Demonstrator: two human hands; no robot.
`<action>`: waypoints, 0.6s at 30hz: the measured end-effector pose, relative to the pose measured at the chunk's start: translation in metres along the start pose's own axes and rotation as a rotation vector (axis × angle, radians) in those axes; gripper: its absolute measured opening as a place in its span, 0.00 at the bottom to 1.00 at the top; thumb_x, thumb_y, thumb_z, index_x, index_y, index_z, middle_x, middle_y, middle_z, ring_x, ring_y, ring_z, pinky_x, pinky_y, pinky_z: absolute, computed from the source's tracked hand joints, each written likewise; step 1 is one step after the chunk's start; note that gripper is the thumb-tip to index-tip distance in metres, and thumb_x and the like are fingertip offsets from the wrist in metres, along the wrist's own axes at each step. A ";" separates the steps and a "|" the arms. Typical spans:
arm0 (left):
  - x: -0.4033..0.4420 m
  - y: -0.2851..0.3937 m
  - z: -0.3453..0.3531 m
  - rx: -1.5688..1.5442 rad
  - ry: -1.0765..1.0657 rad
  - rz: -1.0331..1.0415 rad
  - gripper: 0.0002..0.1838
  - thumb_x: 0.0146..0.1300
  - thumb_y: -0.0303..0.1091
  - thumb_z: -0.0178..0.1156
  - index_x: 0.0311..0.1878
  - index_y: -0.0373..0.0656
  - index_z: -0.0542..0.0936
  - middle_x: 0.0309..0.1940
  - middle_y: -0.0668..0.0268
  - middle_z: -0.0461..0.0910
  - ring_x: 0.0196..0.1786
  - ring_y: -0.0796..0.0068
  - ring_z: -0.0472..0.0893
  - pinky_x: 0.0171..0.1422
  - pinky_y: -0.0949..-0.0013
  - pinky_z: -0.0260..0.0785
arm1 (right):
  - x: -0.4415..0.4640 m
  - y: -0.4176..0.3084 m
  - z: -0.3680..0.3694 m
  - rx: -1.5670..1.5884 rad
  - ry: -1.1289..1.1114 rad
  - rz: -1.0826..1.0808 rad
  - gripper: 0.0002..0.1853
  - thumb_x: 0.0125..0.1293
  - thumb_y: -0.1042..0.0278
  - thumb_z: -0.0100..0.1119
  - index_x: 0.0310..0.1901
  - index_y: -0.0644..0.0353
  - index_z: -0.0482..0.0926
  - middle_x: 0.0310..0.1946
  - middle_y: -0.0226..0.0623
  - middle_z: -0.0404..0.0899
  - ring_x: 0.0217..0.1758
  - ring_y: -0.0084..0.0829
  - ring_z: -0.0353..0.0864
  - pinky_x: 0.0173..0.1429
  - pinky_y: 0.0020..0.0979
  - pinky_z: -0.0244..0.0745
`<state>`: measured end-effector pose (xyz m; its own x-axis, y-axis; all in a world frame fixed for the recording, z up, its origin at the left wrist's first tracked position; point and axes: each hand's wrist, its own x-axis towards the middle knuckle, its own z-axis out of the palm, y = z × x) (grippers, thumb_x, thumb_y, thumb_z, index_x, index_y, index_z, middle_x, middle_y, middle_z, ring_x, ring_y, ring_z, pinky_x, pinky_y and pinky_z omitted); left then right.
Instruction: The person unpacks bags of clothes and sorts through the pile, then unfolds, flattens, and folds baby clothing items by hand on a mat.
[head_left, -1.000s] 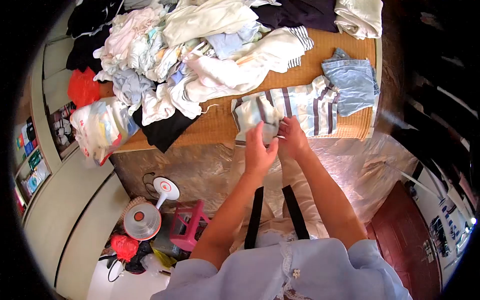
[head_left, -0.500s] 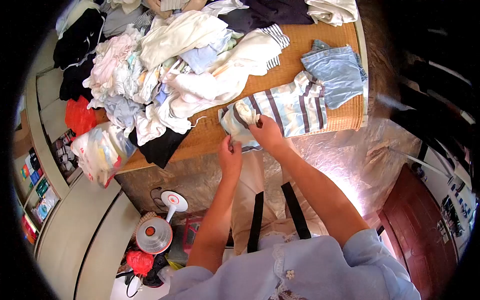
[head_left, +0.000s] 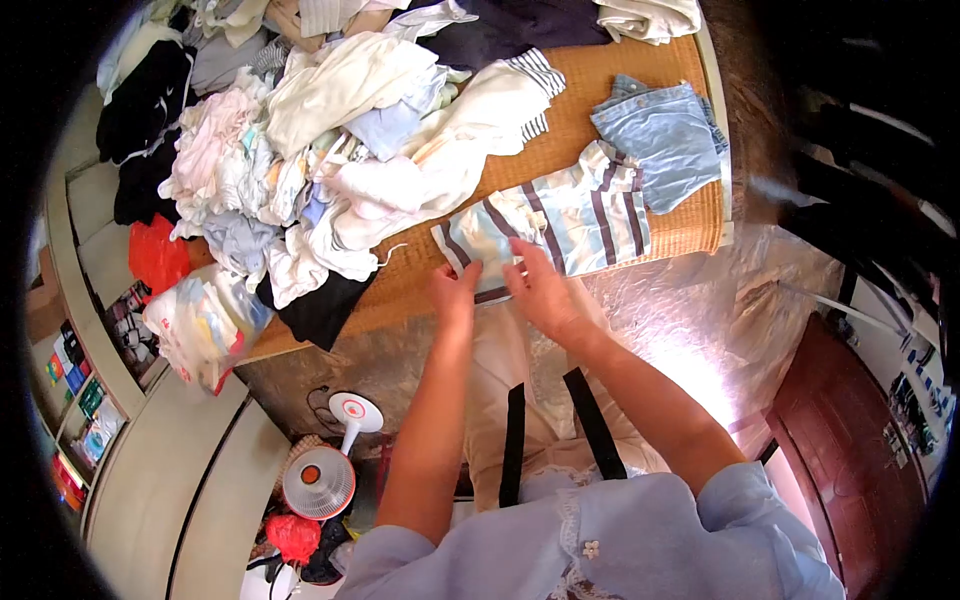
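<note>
A striped shirt [head_left: 570,215] in white, pale blue and dark brown lies along the near edge of the woven mat, its left part spread fairly flat. At the shirt's near left edge, my left hand [head_left: 455,295] is closed on the fabric between thumb and fingers. My right hand [head_left: 545,295] rests on the shirt's near side, a short way to the right, fingers apart. Just past the shirt's right end lie folded denim shorts [head_left: 660,145]. To the left is a big heap of mostly white clothes [head_left: 370,120].
The tan woven mat [head_left: 590,70] covers the bed-like surface. Black cloth [head_left: 315,305] and a filled plastic bag [head_left: 205,320] hang at its left front edge. A red bag [head_left: 158,255] lies behind. An orange-rimmed fan heater [head_left: 320,483] stands below on the left.
The bunched fabric under my right hand has been let go and spread flat. My right hand's fingers have opened and moved down slightly. The left hand stays at the shirt's edge.
</note>
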<state>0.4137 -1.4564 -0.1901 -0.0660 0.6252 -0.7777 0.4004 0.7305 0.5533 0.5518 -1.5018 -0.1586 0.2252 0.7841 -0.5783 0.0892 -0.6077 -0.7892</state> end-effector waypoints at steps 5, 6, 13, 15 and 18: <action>-0.008 -0.010 0.005 -0.307 0.128 0.093 0.13 0.50 0.29 0.58 0.38 0.32 0.73 0.35 0.60 0.77 0.37 0.75 0.75 0.40 0.71 0.67 | 0.003 0.011 0.018 0.232 -0.074 0.126 0.29 0.64 0.55 0.45 0.61 0.65 0.58 0.56 0.55 0.64 0.59 0.47 0.65 0.61 0.34 0.59; -0.016 -0.008 0.003 -0.335 0.159 0.168 0.12 0.51 0.27 0.57 0.39 0.32 0.72 0.35 0.60 0.77 0.37 0.75 0.75 0.39 0.70 0.67 | 0.005 0.010 0.019 0.326 -0.103 0.165 0.29 0.64 0.54 0.45 0.62 0.64 0.57 0.56 0.53 0.64 0.60 0.46 0.64 0.61 0.33 0.59; -0.054 0.027 0.026 0.205 0.221 0.545 0.11 0.49 0.28 0.61 0.33 0.35 0.69 0.34 0.56 0.68 0.39 0.59 0.69 0.43 0.60 0.62 | 0.014 -0.007 -0.017 0.880 -0.315 0.489 0.34 0.66 0.39 0.28 0.63 0.57 0.59 0.56 0.43 0.66 0.54 0.33 0.67 0.61 0.33 0.56; -0.065 0.051 0.048 0.299 0.145 0.610 0.11 0.48 0.27 0.61 0.31 0.36 0.69 0.36 0.54 0.66 0.42 0.55 0.67 0.46 0.59 0.60 | 0.015 0.006 -0.033 0.962 -0.277 0.483 0.33 0.66 0.39 0.28 0.62 0.55 0.62 0.53 0.42 0.69 0.50 0.33 0.68 0.59 0.32 0.58; -0.066 0.061 0.086 0.342 0.087 0.707 0.11 0.49 0.27 0.60 0.30 0.37 0.67 0.39 0.53 0.66 0.44 0.54 0.67 0.49 0.59 0.61 | 0.016 0.009 -0.063 0.942 -0.171 0.453 0.33 0.66 0.39 0.29 0.61 0.57 0.63 0.48 0.41 0.71 0.50 0.32 0.69 0.58 0.33 0.60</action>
<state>0.5214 -1.4775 -0.1307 0.2433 0.9393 -0.2418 0.6319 0.0356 0.7742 0.6177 -1.5027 -0.1620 -0.0968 0.5609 -0.8222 -0.7740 -0.5618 -0.2921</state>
